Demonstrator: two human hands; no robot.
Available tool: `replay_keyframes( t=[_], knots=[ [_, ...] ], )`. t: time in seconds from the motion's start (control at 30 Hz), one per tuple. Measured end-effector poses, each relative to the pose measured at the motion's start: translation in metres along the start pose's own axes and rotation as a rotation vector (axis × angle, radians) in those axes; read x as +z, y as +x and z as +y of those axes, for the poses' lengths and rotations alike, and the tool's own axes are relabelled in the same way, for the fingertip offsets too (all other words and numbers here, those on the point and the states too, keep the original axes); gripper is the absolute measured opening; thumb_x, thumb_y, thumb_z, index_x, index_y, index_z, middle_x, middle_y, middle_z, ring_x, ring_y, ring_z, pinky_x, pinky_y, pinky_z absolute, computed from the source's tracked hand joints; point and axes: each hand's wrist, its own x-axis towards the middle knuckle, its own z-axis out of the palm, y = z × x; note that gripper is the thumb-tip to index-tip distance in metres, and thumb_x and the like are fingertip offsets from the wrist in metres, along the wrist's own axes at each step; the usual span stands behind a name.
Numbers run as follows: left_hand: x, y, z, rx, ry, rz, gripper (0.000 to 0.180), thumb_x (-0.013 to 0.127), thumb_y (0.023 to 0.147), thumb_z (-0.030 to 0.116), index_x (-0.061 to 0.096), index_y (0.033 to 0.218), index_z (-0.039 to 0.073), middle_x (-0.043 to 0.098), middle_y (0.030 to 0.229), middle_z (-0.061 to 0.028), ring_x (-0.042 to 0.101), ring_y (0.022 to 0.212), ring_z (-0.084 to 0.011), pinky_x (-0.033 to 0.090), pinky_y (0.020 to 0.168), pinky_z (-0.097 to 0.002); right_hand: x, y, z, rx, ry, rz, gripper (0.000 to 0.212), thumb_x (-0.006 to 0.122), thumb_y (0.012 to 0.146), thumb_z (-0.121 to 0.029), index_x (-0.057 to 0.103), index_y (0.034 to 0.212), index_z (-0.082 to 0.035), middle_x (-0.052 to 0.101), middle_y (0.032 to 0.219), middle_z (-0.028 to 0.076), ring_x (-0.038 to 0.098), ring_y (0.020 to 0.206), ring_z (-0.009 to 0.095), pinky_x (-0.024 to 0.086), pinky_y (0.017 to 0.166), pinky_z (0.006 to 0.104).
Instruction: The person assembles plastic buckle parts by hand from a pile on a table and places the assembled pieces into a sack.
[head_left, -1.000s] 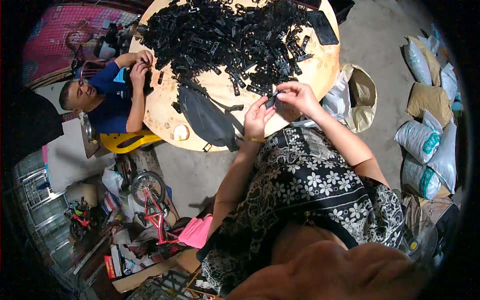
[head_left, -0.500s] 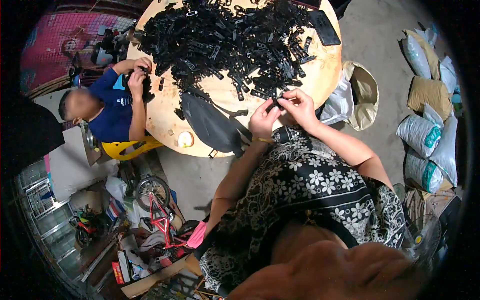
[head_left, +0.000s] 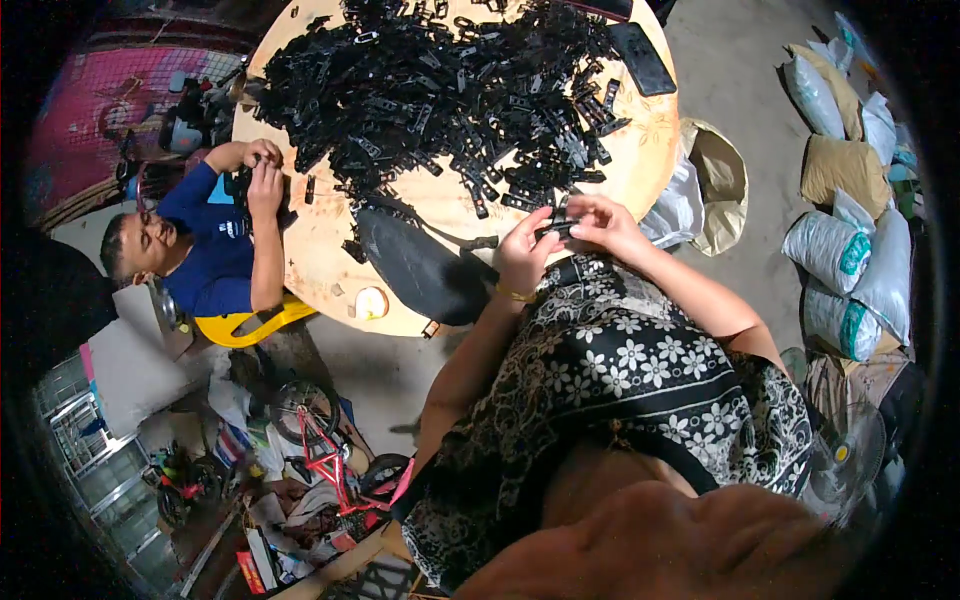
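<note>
My left hand (head_left: 524,251) and my right hand (head_left: 606,228) meet at the near edge of the round wooden table (head_left: 330,290). Between their fingertips they both grip a small, long black plastic piece (head_left: 556,230); its exact kind is too small to make out. Just beyond my fingers spreads a large heap of similar black slotted pieces (head_left: 430,90). A dark grey bag (head_left: 415,262) with a strap lies on the table to the left of my left hand.
A co-worker in a dark blue shirt (head_left: 212,245) sits at the table's left, handling black pieces. A black phone (head_left: 642,58) lies at the far right edge. An open sack (head_left: 722,190) stands right of the table, and filled sacks (head_left: 845,255) line the right. A red bicycle (head_left: 325,455) stands lower left.
My fingers have shifted on the black piece, which now shows more plainly between them. The view has moved slightly, and the co-worker's head has turned upward.
</note>
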Motion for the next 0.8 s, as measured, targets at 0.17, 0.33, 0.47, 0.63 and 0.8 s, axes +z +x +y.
replay_keyframes(
  t=[0.17,0.33,0.47,0.63,0.8],
  knots=[
    [-0.001,0.000,-0.015,-0.149,-0.137,-0.265,0.039,0.046,0.080,-0.002,0.034,0.117,-0.007,0.052,0.101,-0.0159,0.057,0.081,-0.0166,0.049,0.072,-0.0255,-0.019,-0.018,0.017,0.148,-0.034,-0.100,0.015,0.062,0.075,-0.012,0.061,0.083,-0.001,0.057,0.065,-0.002,0.047,0.057,0.003,0.038,0.052,0.0166],
    [0.007,0.003,-0.019,-0.133,-0.008,-0.275,0.035,0.046,0.080,0.000,0.040,0.115,-0.001,0.053,0.103,-0.0116,0.059,0.072,-0.0205,0.048,0.064,-0.0256,-0.050,-0.034,-0.019,0.171,-0.593,-0.028,0.016,0.063,0.072,-0.014,0.061,0.079,0.000,0.058,0.062,0.003,0.049,0.055,0.009,0.039,0.050,0.0249],
    [-0.031,0.033,-0.015,0.666,1.180,0.098,0.029,0.054,0.070,0.003,0.052,0.099,0.001,0.050,0.098,-0.0149,0.049,0.083,-0.0300,0.042,0.074,-0.0341,-0.102,-0.039,-0.018,0.165,-1.235,0.020,0.020,0.062,0.070,-0.021,0.060,0.075,-0.002,0.058,0.065,0.013,0.057,0.059,0.025,0.043,0.055,0.0358],
    [-0.051,0.055,-0.029,0.632,1.529,0.126,0.022,0.056,0.065,0.004,0.053,0.087,0.005,0.050,0.088,-0.0111,0.045,0.084,-0.0292,0.039,0.073,-0.0351,-0.097,-0.020,-0.015,0.013,-1.350,0.055,0.025,0.058,0.071,-0.030,0.061,0.073,-0.005,0.057,0.067,0.015,0.056,0.065,0.030,0.043,0.058,0.0379],
    [-0.044,0.044,-0.021,0.518,1.515,0.128,0.025,0.061,0.062,0.006,0.052,0.085,0.005,0.050,0.084,-0.0111,0.046,0.080,-0.0288,0.040,0.070,-0.0360,-0.043,0.040,-0.042,-0.357,-1.042,0.127,0.016,0.058,0.070,-0.019,0.059,0.075,-0.004,0.056,0.068,0.013,0.055,0.065,0.030,0.044,0.058,0.0359]
  ],
)
